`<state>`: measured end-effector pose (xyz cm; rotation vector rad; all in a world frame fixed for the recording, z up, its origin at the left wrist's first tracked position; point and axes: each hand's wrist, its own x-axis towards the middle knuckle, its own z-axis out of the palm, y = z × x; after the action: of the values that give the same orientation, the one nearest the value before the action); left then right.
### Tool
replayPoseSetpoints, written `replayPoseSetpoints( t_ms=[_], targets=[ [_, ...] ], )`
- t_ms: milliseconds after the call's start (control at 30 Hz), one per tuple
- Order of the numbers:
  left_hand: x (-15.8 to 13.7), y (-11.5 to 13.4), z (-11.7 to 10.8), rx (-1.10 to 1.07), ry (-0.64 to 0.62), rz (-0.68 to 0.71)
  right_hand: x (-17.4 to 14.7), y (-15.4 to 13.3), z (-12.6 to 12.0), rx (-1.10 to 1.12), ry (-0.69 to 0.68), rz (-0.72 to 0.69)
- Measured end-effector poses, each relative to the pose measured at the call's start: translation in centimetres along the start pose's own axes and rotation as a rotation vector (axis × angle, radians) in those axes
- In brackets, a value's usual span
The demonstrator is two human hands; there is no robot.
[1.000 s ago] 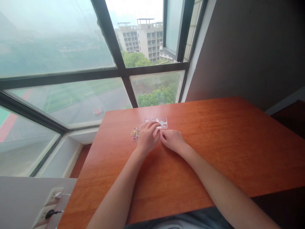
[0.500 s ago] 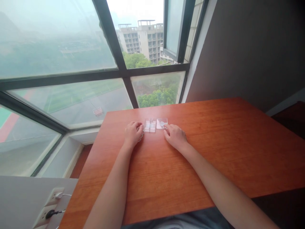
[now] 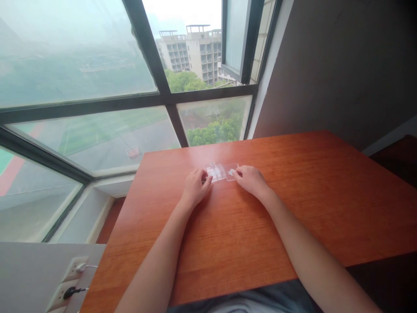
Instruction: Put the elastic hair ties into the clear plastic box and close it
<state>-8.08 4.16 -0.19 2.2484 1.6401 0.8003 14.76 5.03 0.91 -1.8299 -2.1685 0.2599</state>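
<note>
A clear, flat plastic case (image 3: 215, 173) lies opened out on the table, its transparent lid (image 3: 228, 179) to the right. My left hand (image 3: 196, 188) is at the left edge of the case, fingers curled. A dark, shiny bit of a metal chain shows between its thumb and forefinger; the rest is hidden by the hand. On the right, my right hand (image 3: 253, 179) pinches at the lid's right side with thumb and forefinger. A small whitish patch or piece (image 3: 231, 172) is on the lid beside those fingertips; I cannot make out what it is.
The reddish-brown wooden table (image 3: 228, 243) reaches under both forearms. Dark-framed windows (image 3: 169, 99) stand behind and to the left, with a grey wall (image 3: 332, 78) at right. Plugs sit in wall sockets (image 3: 67, 287) at lower left.
Both hands and the case have shifted right, and the case has turned slightly. The chain loops seen below my left hand are now mostly hidden. My right fingers have closed at the lid's side.
</note>
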Motion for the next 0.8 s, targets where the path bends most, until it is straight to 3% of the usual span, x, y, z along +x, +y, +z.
replayPoseSetpoints(
  t_ms=[333, 467, 567, 667, 800],
  targets=[
    [-0.9, 3.8, 1.1, -0.249, -0.252, 0.223, 0.3, 1.0, 0.4, 0.006, 0.148, 0.035],
    [-1.1, 4.8, 0.9, -0.414, -0.342, 0.275, 0.2, 0.8, 0.9, -0.001, 0.117, -0.013],
    [-1.0, 4.7, 0.6, -0.473, -0.197, 0.191, 0.1, 0.5, 0.9, 0.022, 0.079, -0.046],
    [-0.7, 3.8, 0.4, -0.300, -0.017, 0.102, 0.0, 0.1, 0.9, 0.038, 0.064, -0.076],
    [-0.4, 2.7, 0.5, 0.003, -0.051, 0.145, -0.2, -0.5, 1.1, 0.046, 0.051, -0.108]
  ],
)
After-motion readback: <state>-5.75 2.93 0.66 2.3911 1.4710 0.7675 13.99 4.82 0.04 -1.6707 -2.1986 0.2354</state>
